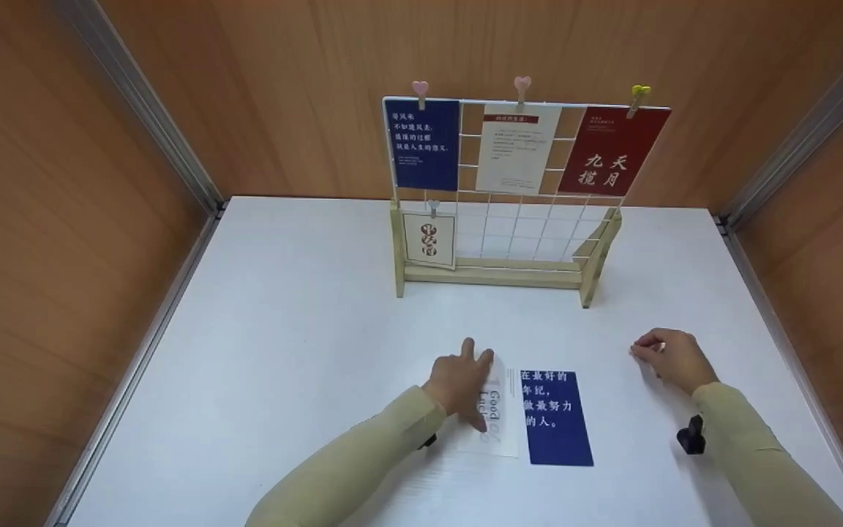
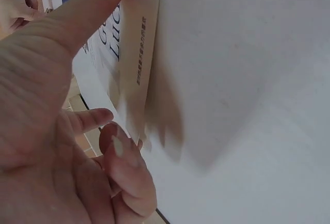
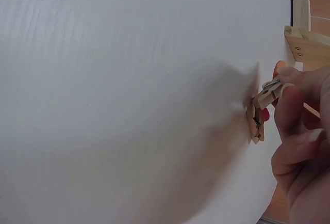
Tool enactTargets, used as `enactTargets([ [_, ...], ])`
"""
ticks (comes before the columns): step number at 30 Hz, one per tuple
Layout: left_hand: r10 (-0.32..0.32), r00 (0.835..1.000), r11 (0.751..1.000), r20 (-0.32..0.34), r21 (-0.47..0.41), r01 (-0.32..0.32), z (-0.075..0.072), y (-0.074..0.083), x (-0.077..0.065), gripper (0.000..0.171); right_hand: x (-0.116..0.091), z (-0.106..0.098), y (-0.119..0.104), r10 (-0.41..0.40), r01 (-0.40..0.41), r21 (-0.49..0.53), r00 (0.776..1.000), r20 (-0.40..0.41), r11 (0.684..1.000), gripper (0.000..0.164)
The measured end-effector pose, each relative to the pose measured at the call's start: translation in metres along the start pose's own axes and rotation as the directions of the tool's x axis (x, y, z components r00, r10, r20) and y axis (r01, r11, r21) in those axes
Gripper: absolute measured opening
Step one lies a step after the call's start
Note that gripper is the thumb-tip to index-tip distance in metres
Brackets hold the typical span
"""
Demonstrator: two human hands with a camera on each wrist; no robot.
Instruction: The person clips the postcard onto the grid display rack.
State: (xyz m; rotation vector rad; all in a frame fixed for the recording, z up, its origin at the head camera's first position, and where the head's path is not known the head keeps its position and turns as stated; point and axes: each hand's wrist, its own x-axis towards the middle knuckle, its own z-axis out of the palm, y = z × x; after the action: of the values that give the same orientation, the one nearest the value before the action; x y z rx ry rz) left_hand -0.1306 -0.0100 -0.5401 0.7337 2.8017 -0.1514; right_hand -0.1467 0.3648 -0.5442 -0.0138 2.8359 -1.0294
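My left hand (image 1: 458, 384) spans a white card (image 1: 498, 417) printed "Good Luck", its thumb and fingers at the card's two ends. In the left wrist view the near edge of this card (image 2: 139, 64) casts a shadow on the table. Right beside it lies a blue card (image 1: 557, 424) with white characters. Off to the right, my right hand (image 1: 674, 359) pinches a small wooden clip (image 3: 269, 94) between thumb and finger. A second wooden clip (image 3: 254, 123), with a red part, appears just under it, on the table.
Behind the cards stands a white wire grid (image 1: 513, 227) on a wooden base (image 1: 495, 274). Clips hold a blue card (image 1: 425, 165), a white card (image 1: 516, 157), a red card (image 1: 604, 165) and a smaller cream card (image 1: 440, 252) on it. Wooden walls surround the white table (image 1: 282, 293).
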Motion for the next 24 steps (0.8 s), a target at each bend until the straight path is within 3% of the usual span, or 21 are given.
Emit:
enactTargets([
  [10, -0.005, 0.999, 1.000, -0.042, -0.008, 0.005, 0.002, 0.000, -0.003, 0.115, 0.007, 0.003, -0.008, -0.094, 0.091, -0.025, 0.989, -0.113, 0.996, 0.035],
  [15, -0.015, 0.998, 1.000, -0.057, -0.002, 0.015, 0.001, -0.001, -0.005, 0.115, 0.010, 0.006, -0.012, -0.125, 0.125, -0.009, 0.981, -0.147, 0.992, 0.030],
  [24, -0.020, 0.997, 0.999, -0.077, 0.047, 0.023, 0.004, 0.002, -0.009, 0.116, 0.012, 0.010, -0.021, -0.087, 0.089, 0.009, 0.985, -0.147, 0.996, 0.023],
])
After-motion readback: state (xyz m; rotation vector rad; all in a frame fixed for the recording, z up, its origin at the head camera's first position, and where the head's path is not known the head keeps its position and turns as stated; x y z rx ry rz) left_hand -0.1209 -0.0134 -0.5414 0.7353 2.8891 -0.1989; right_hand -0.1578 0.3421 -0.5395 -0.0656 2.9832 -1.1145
